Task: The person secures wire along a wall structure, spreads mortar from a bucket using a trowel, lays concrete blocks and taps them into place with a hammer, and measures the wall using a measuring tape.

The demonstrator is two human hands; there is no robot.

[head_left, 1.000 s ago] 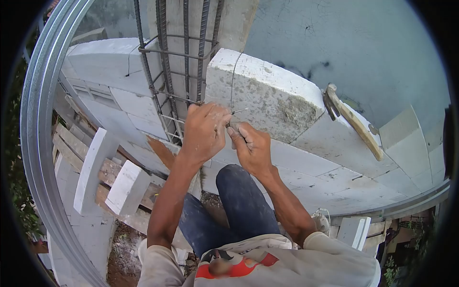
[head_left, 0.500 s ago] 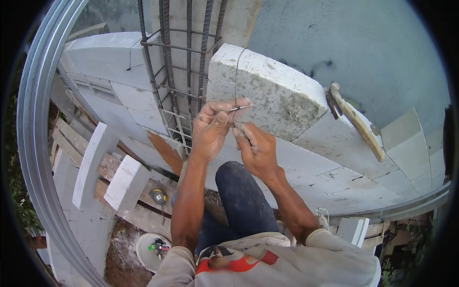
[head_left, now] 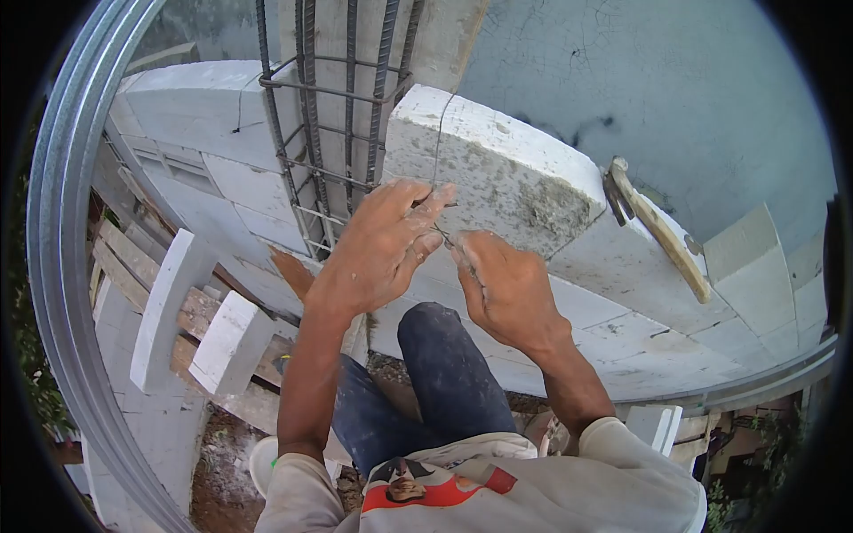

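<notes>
A thin dark wire (head_left: 440, 133) hangs over the top and front face of a white block (head_left: 506, 169) with rough grey mortar on it. My left hand (head_left: 386, 238) is closed around a small nail-like piece of metal (head_left: 450, 204) at the wire, its tip showing past the fingers. Just to the right, my right hand (head_left: 506, 282) pinches the wire's lower end between thumb and forefinger. Both hands are in front of the block's lower left part, close together.
Vertical rebar (head_left: 351, 107) with ties rises left of the block. A hammer (head_left: 662, 231) rests on the wall at right. Loose white blocks (head_left: 233, 342) lie on planks at lower left. Curved metal rails (head_left: 67, 222) run along the left edge.
My left hand has turned its back upward and covers more of the metal piece. My right hand has shifted slightly right and turned. The yellow-and-black tape measure is now mostly hidden behind my left arm.
</notes>
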